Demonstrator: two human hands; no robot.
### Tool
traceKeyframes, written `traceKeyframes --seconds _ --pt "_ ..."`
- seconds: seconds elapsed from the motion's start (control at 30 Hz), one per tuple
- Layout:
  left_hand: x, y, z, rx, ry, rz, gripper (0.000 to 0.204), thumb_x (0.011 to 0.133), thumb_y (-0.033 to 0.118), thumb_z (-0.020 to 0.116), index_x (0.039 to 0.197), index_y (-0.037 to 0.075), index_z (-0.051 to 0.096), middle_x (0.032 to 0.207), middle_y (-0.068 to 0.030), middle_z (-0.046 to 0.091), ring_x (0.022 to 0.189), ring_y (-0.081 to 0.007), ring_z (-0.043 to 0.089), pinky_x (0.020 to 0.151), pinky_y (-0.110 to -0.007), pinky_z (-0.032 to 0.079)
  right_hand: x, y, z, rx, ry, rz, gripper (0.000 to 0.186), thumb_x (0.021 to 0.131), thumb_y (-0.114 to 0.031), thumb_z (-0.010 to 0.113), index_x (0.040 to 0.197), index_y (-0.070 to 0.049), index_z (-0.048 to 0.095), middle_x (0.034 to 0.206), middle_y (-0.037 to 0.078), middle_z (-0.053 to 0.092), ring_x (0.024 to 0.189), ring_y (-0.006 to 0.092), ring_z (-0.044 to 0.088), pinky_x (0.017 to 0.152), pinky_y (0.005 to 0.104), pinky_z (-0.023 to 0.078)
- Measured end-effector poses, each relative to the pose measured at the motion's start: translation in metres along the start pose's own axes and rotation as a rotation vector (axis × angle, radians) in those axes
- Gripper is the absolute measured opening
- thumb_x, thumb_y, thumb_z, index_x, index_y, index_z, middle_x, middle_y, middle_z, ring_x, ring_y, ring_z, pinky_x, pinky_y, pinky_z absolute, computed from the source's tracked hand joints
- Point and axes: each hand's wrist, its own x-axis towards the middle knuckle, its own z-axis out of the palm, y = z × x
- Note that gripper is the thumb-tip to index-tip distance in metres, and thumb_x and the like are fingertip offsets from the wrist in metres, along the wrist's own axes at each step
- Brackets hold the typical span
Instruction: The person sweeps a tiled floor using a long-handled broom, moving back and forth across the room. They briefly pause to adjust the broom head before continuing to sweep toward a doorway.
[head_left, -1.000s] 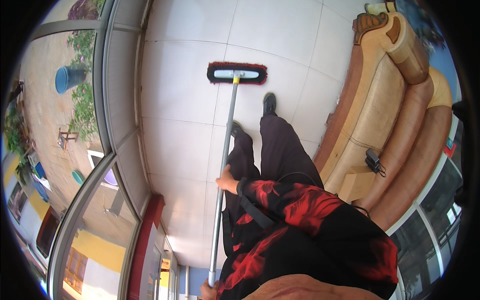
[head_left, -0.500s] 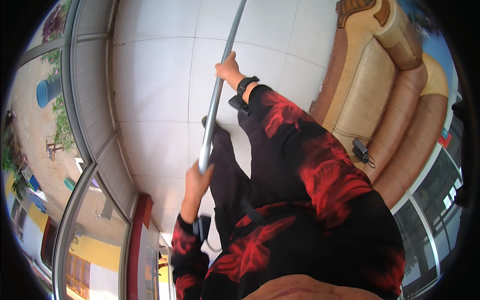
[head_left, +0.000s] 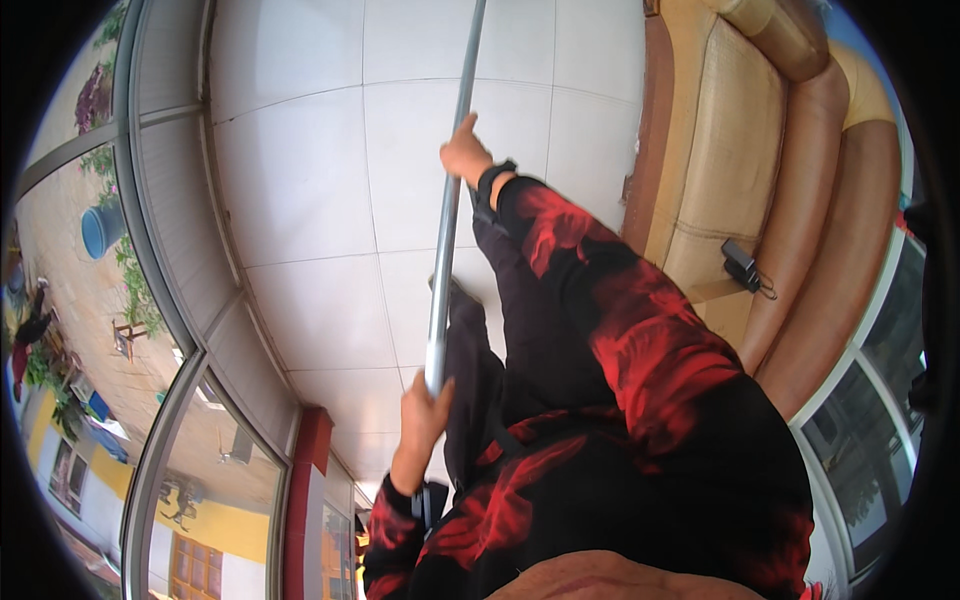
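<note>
A long silvery pole [head_left: 447, 265] runs from my body out past the top of the view, so its far end is hidden. My left hand [head_left: 421, 425] is closed round its near end, beside my left thigh. Farther along, my right hand [head_left: 464, 152] wraps the pole with the arm stretched forward. One finger or the thumb of that hand lies along the shaft. Black straps circle both wrists. The pole passes above the pale tiled floor [head_left: 310, 180] and over my dark trouser legs [head_left: 530, 330].
A tan and brown sofa [head_left: 735, 150] stands along the right, with a small black device and cord [head_left: 742, 265] on it. On the left, framed window panes [head_left: 165, 240] look onto a yard with a blue tub [head_left: 101, 231]. A red post [head_left: 308, 440] stands at the lower left.
My left hand and the pole's near end have shifted right and closer to me. The right hand stays gripped, a little lower in view. The surroundings have turned slightly in view.
</note>
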Motion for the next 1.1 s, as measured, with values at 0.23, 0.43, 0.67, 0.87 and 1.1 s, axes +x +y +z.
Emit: traceKeyframes --seconds 0.23,0.43,0.67,0.87,1.1 --pt "-0.210 -0.194 0.003 0.094 -0.009 -0.115 0.028 0.076 0.020 0.066 0.089 -0.002 0.053 0.060 -0.0217 0.056 0.056 -0.0372 0.059 0.048 -0.039 0.043 -0.182 0.134 0.186 0.111 -0.110 -0.168 0.087 0.078 -0.012 0.050 0.133 0.010 -0.014 0.095 0.030 0.055 0.073 0.0352 0.059 0.068 0.0401 0.048" --pt "-0.389 -0.282 0.014 0.060 0.023 -0.306 0.028 0.071 0.021 0.070 0.082 -0.001 0.058 0.061 -0.0207 0.057 0.059 -0.0352 0.061 0.054 -0.043 0.045 -0.354 0.206 0.298 0.029 -0.061 -0.077 0.089 0.078 -0.014 0.051 0.127 0.019 -0.015 0.077 0.026 0.061 0.072 0.0351 0.063 0.075 0.0389 0.050" --pt "-0.330 -0.254 0.052 0.161 -0.048 -0.439 0.026 0.073 0.020 0.069 0.081 -0.002 0.058 0.060 -0.0194 0.057 0.055 -0.0328 0.060 0.051 -0.040 0.045 -0.288 0.208 0.249 0.543 -0.237 0.176 0.088 0.078 -0.008 0.051 0.133 0.006 -0.016 0.077 0.023 0.060 0.052 0.0271 0.060 0.051 0.0369 0.050" --pt "-0.111 -0.125 0.081 0.138 -0.036 -0.127 0.028 0.074 0.019 0.068 0.087 -0.003 0.055 0.059 -0.0138 0.055 0.054 -0.0172 0.053 0.051 -0.036 0.043 -0.113 0.158 0.104 0.633 -0.001 0.028 0.084 0.075 -0.012 0.054 0.136 0.004 -0.003 0.108 0.032 0.052 0.096 0.0409 0.056 0.080 0.0419 0.048" --pt "0.093 0.091 0.160 -0.014 0.028 0.207 0.024 0.076 0.018 0.063 0.080 -0.003 0.052 0.057 -0.0104 0.055 0.045 -0.0181 0.053 0.043 -0.033 0.042 -0.002 0.136 -0.107 0.270 0.234 -0.052 0.086 0.076 -0.015 0.053 0.136 0.007 -0.005 0.113 0.030 0.049 0.103 0.0359 0.054 0.086 0.0405 0.045"
